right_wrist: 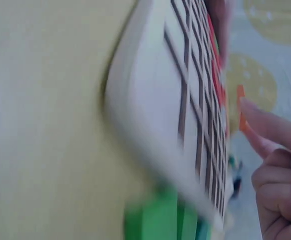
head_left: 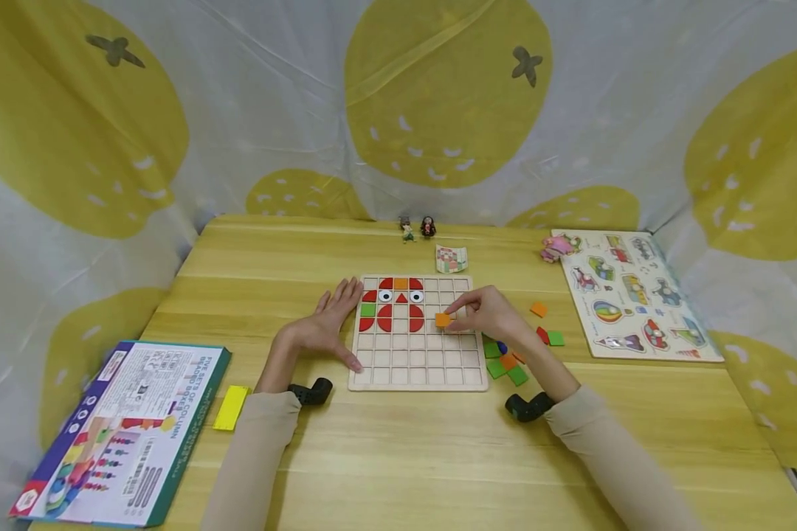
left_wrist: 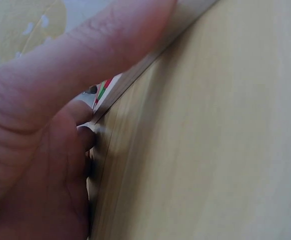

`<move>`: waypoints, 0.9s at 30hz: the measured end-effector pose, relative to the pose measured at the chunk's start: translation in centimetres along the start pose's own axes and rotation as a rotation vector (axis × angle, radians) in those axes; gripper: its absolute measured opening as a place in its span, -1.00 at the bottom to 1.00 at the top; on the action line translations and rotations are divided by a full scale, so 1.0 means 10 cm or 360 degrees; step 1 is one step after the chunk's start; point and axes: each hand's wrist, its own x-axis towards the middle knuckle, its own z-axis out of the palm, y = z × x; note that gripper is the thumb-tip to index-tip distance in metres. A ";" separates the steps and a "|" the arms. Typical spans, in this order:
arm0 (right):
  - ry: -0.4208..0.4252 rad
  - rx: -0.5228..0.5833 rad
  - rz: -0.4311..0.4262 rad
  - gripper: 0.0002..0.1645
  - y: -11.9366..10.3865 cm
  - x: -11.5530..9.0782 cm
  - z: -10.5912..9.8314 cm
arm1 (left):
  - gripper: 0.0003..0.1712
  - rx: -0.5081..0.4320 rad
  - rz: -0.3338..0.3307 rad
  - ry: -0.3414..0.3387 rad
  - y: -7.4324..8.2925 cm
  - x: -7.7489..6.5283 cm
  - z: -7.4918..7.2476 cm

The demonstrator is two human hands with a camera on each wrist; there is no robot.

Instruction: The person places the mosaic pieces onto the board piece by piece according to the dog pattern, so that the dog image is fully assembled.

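Yellow wood makes up the big table (head_left: 398,457). On it lies a flat, pale wooden board (head_left: 452,360) with lots of little boxes. The bare left hand (head_left: 322,324) spreads its fingers, grabbing nothing, and touches the board's left edge. The bare right hand (head_left: 491,313) pinches a small, flat, orange square tile (head_left: 442,320) between finger and thumb, just above the right half of the board. Flat green square tiles (head_left: 496,368) lie beside the board's right edge. Curved red tiles (head_left: 385,318) sit in boxes on the board.
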 end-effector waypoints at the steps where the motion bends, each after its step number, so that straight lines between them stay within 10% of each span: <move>1: 0.0006 0.0012 -0.0005 -0.73 -0.06 0.03 0.08 | 0.75 -0.0001 0.0001 -0.0002 0.01 0.00 0.00; 9: 0.0058 -0.0066 -0.0049 -0.73 -0.27 0.23 0.48 | 0.74 0.0019 -0.0003 -0.0011 0.05 0.04 0.02; 27: -0.0050 -0.0096 -0.0159 -0.73 -0.31 0.36 0.60 | 0.72 -0.0001 -0.0060 -0.0024 0.05 0.01 0.00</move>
